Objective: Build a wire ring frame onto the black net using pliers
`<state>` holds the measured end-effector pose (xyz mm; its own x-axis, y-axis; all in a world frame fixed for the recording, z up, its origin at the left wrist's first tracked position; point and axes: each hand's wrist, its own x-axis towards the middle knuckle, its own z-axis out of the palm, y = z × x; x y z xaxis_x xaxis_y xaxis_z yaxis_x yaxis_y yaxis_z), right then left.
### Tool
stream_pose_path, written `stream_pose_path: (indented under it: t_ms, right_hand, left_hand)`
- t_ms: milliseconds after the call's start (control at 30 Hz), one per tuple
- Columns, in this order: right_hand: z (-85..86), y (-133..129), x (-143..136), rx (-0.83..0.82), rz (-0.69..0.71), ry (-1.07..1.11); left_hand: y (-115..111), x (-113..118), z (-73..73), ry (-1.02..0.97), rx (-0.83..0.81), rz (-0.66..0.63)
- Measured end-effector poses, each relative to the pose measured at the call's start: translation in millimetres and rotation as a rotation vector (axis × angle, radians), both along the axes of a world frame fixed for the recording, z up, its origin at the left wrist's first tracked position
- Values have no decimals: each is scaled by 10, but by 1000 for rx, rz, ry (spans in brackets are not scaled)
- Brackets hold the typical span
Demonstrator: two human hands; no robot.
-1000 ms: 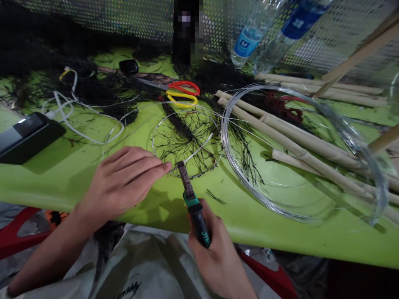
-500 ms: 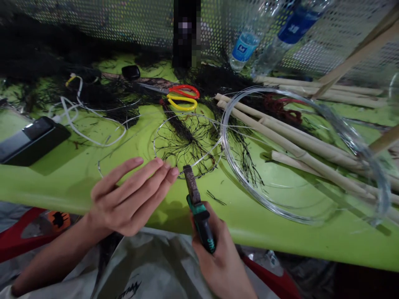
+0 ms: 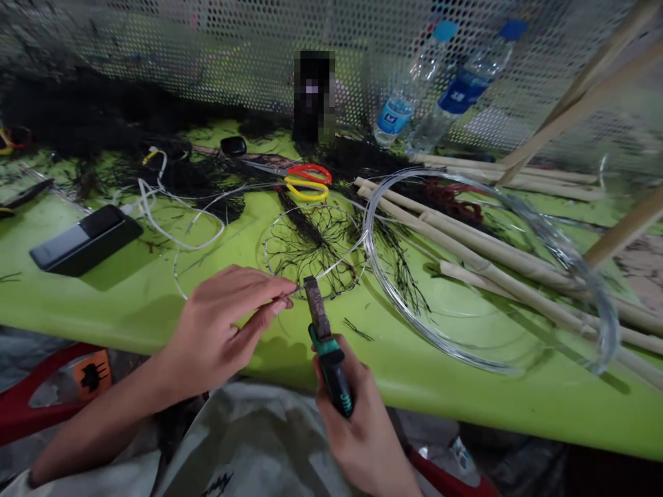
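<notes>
Pliers over table, perforated panel behind

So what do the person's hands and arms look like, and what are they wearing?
The left hand and right hand are bare, with no gloves. A pale sleeve edge shows by the left forearm; no right sleeve is visible.

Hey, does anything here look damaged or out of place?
Yes, the pliers in the right hand have a brown, rusty-looking head, odd against their smooth handles. Beside them, loose black threads lie on the table like stray scraps.
</notes>
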<state>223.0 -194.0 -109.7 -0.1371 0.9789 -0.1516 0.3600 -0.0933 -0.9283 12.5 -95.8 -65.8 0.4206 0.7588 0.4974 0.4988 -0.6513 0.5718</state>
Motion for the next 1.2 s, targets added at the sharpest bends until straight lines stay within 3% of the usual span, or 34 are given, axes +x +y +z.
stream_pose_path:
  t_ms: [133,200,367,467,667,833,1200]
  right_hand:
    - [-51,-42,15,7,-18,-24]
    - [-82,-72,25,-19,-42,-40]
    - [-81,-65,44,-89,-30,-23]
    - [-54,-26,63,-126,-5,2]
    - [-5,7,102,-107,-23,-48]
    - [17,59,102,-135,30,-35]
    - [18,58,59,-153,41,-100]
  left_hand:
    - [46,-42,-19,-53,-159,-33]
    - [77,-65,-56,20,-37,-49]
    - [143,-134,-71,341,452,-81]
    - [184,-147,7,444,561,-133]
    - [234,-70,37,485,720,-59]
    - [248,-38,-93,401,670,-24]
    - [355,-106,-293,183,376,-142]
